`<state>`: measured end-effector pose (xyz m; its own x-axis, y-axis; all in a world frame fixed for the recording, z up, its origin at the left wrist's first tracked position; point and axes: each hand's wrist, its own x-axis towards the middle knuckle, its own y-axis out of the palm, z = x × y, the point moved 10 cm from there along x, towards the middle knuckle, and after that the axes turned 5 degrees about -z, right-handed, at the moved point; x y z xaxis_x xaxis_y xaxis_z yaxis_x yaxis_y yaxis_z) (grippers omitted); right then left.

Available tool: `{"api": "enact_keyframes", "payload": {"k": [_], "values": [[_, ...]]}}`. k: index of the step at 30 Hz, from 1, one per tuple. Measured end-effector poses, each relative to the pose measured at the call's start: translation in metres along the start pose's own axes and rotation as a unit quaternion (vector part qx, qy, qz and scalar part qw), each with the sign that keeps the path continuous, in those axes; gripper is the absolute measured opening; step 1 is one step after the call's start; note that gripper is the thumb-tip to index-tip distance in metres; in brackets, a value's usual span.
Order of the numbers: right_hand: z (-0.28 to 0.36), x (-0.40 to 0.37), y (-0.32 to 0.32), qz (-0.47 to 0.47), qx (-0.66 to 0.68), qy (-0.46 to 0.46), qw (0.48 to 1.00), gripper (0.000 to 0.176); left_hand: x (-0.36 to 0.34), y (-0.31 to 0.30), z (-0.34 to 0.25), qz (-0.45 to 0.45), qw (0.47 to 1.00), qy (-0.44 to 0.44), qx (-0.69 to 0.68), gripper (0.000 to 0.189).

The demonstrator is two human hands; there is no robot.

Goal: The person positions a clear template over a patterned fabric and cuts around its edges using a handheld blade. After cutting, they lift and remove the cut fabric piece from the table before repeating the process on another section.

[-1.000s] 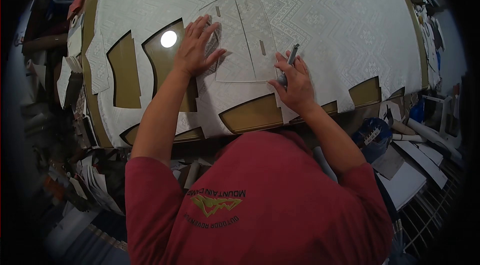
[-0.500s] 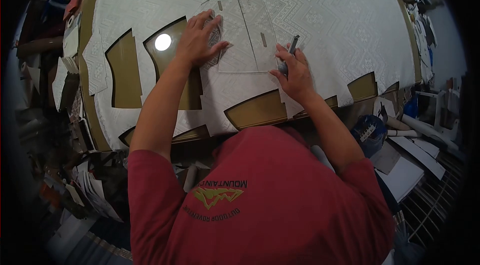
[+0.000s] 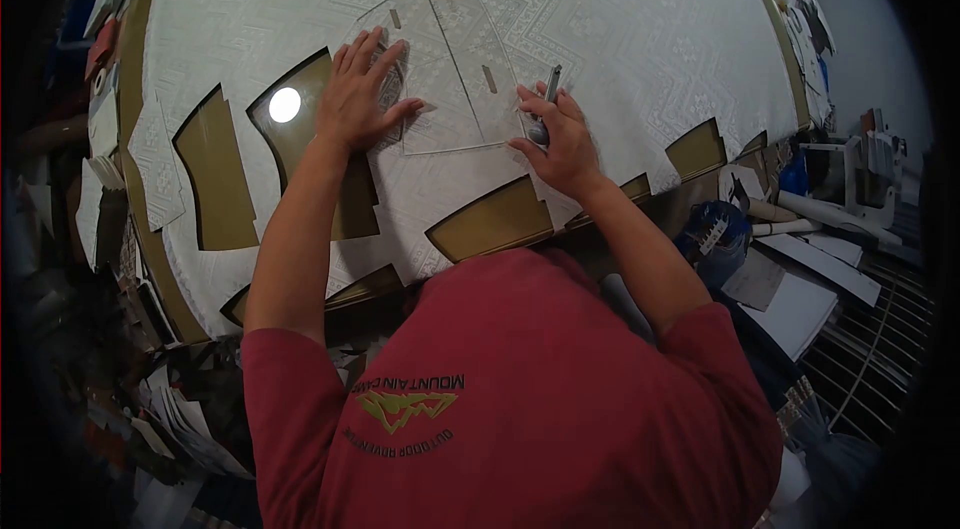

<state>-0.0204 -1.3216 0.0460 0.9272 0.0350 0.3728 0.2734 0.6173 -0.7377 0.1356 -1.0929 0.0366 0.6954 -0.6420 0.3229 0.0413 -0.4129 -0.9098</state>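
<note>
A clear template (image 3: pixel 448 119) with dark lines and two small strips lies on white patterned fabric (image 3: pixel 600 19). My left hand (image 3: pixel 355 101) is spread flat over the template's left edge, fingers apart. At its right edge is my right hand (image 3: pixel 562 144), its fingers curled round a grey utility knife (image 3: pixel 552 84) whose narrow end points away from me. Part of the knife is hidden by the fingers. The index fingertip and thumb of that hand touch or nearly touch the template's edge.
Cut-out openings in the fabric show the olive-brown tabletop (image 3: pixel 218 174) at the left and along the near edge. A loose fabric piece (image 3: pixel 155 164) lies far left. Papers and sheets (image 3: pixel 795 314) crowd the floor at the right, beside a wire rack (image 3: pixel 865 359).
The whole view has shifted, so the table and both hands appear further left and slightly turned. Relative to the template, the hands and knife look almost unmoved.
</note>
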Motion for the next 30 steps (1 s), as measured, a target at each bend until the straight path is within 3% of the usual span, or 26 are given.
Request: {"api": "enact_keyframes", "payload": {"k": [30], "values": [[0.009, 0.004, 0.013, 0.035, -0.024, -0.019, 0.999, 0.046, -0.001, -0.003, 0.004, -0.038, 0.999, 0.009, -0.032, 0.078]]}}
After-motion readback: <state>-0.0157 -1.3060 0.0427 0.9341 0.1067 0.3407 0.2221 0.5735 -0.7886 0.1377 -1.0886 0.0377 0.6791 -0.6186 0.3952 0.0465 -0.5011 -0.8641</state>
